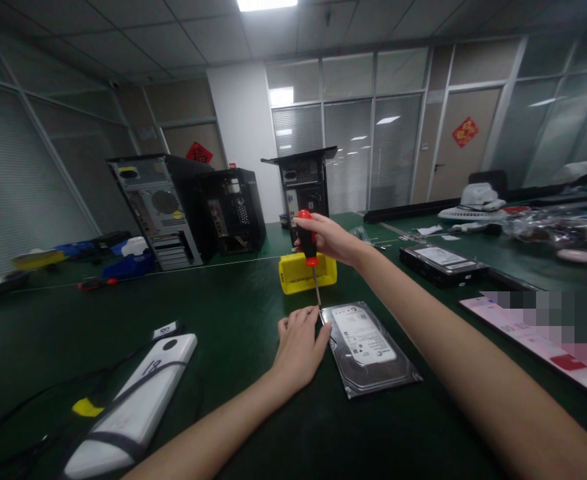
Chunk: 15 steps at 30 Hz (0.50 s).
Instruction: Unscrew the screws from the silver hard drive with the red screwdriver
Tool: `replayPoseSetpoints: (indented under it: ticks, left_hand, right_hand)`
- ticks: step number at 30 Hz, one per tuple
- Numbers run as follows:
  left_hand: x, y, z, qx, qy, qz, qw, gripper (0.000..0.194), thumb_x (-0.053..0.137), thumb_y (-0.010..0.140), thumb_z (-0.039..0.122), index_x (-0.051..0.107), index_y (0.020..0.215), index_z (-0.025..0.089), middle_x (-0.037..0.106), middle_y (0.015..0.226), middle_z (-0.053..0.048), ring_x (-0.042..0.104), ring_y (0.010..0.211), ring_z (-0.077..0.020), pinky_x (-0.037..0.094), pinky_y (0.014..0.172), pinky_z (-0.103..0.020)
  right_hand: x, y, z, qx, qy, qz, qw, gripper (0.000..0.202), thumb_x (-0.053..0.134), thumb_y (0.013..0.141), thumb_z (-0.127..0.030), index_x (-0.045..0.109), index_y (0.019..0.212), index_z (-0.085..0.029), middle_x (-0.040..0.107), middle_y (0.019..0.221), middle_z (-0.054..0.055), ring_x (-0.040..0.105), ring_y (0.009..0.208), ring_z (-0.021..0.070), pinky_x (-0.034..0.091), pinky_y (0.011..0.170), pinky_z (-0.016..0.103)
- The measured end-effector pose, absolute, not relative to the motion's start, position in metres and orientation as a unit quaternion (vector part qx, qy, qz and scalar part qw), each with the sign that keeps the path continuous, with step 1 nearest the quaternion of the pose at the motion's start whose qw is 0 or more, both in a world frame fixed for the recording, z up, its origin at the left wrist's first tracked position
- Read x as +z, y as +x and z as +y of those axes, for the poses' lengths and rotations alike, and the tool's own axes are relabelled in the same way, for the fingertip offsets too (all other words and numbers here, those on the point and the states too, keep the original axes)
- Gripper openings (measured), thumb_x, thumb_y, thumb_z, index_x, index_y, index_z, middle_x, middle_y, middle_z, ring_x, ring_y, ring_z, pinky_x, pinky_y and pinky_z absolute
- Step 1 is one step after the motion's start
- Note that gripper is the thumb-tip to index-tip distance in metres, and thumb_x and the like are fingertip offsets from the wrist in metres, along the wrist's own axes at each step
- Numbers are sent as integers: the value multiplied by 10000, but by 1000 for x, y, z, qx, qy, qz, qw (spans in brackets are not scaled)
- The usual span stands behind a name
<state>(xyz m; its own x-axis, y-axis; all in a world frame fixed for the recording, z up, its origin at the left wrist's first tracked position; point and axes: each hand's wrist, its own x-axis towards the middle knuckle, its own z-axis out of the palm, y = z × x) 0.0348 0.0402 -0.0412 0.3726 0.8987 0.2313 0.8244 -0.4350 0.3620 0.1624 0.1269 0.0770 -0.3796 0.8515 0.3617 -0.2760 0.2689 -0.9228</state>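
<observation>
A silver hard drive (pixel 363 380) with a white label lies flat on the green table. My left hand (pixel 298 347) grips its left edge, the thumb on the rim and the fingers bent beside the near-left upper corner. In my right hand (pixel 330 237) is a screwdriver (pixel 310 250) with a red and black handle, held almost upright. The screwdriver's tip meets the drive's upper left corner; whether a screw sits under it is too small to see. Just behind stands a yellow open box (pixel 293 277), with small dark items at its bottom.
A white power strip (pixel 138 407) with black cables lies on the left. Several computer cases (pixel 186 207) stand at the back. Another hard drive (pixel 443 263) and a pink sheet (pixel 513 327) are on the right. A red-and-black tool (pixel 98 283) rests at far left.
</observation>
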Motion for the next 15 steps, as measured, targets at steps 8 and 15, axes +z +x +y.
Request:
replayPoseSetpoints:
  ticks: [8, 15]
  left_hand:
    - [-41, 35, 41, 200, 828, 517, 83, 457, 248, 936, 409, 460, 1269, 179, 478, 1320, -86, 384, 1217, -239, 276, 989, -424]
    - [-39, 37, 39, 188, 827, 523, 81, 472, 236, 934, 413, 455, 1273, 169, 478, 1321, -85, 385, 1215, -241, 280, 987, -428]
  right_hand:
    - [76, 186, 135, 460, -271, -654, 536, 390, 710, 673, -259, 441, 955, -236, 517, 702, -61, 569, 599, 88, 536, 701, 345]
    - [82, 179, 129, 519, -243, -648, 501, 173, 525, 822, -293, 487, 966, -205, 514, 757, -13, 563, 660, 108, 530, 722, 331]
